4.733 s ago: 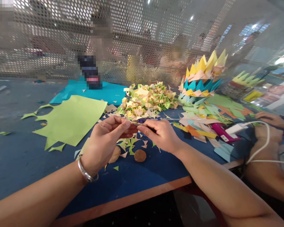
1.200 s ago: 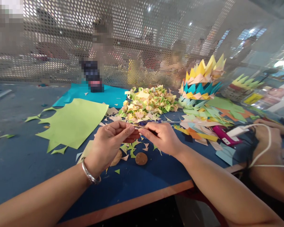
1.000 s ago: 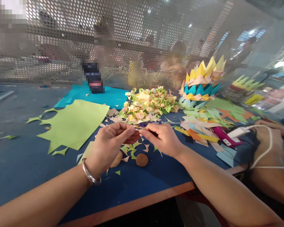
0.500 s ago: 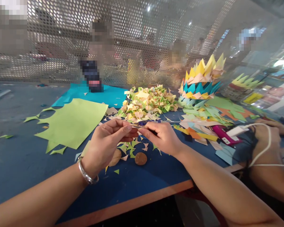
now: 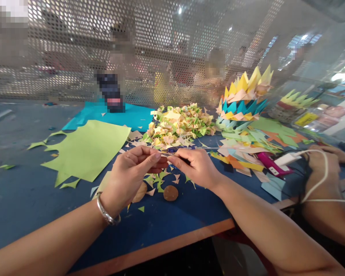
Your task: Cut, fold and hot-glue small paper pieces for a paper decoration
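Note:
My left hand (image 5: pixel 135 168), with a silver bangle at the wrist, has thumb and forefinger pinched on something too small to make out. My right hand (image 5: pixel 199 166) is closed around a thin tool (image 5: pixel 166 155), whose slim tip reaches to the left fingertips. Most of that tool is hidden by the fingers. Beneath the hands, small green and pink paper scraps (image 5: pixel 161 180) are scattered on the blue table (image 5: pixel 189 214). A round brown disc (image 5: pixel 170 193) lies just below, and a paler round piece (image 5: pixel 140 192) is partly covered by my left hand.
Behind my hands rises a heap of curled paper pieces (image 5: pixel 181 122). Light green paper (image 5: pixel 89 149) and a blue sheet (image 5: pixel 80 117) lie left. A layered paper-point ornament (image 5: pixel 243 101) stands right, near a magenta device (image 5: pixel 271 165) with a white cable. Another person's arm (image 5: pixel 324 184) rests at the right.
Both hands hold nearly the same pose at the same spot. The left wrist and its bangle have shifted very slightly; nothing was let go.

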`<action>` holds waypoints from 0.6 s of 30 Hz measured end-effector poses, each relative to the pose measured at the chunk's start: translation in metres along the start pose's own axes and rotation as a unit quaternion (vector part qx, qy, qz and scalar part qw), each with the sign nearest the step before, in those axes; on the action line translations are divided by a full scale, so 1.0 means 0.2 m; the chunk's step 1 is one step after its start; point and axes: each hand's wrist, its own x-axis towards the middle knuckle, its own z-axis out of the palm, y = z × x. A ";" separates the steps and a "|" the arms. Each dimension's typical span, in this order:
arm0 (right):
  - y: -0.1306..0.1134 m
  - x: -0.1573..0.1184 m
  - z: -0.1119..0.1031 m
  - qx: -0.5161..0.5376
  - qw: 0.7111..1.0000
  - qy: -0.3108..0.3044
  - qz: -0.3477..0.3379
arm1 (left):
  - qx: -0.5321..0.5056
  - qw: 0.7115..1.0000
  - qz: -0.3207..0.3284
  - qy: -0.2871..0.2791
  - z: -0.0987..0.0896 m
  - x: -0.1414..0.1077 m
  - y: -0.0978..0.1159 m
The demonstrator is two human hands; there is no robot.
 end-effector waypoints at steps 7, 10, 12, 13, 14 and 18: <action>0.00 0.00 0.00 -0.008 1.000 -0.006 0.009 | 0.003 1.000 -0.012 0.005 0.01 0.00 0.00; 0.00 0.00 0.00 -0.010 1.000 -0.005 0.005 | 0.002 1.000 -0.015 0.006 0.01 0.00 0.00; 0.00 0.00 0.00 -0.010 1.000 -0.005 0.005 | 0.002 1.000 -0.016 0.002 0.01 0.00 0.00; 0.00 0.00 0.00 -0.010 1.000 -0.005 0.005 | 0.003 1.000 -0.017 -0.002 0.00 0.00 0.00; 0.00 0.00 0.00 -0.011 1.000 -0.006 0.005 | 0.003 1.000 -0.017 -0.004 0.00 0.00 0.00; 0.00 0.00 0.00 -0.014 1.000 -0.007 0.006 | 0.015 1.000 -0.016 -0.015 -0.01 0.01 0.00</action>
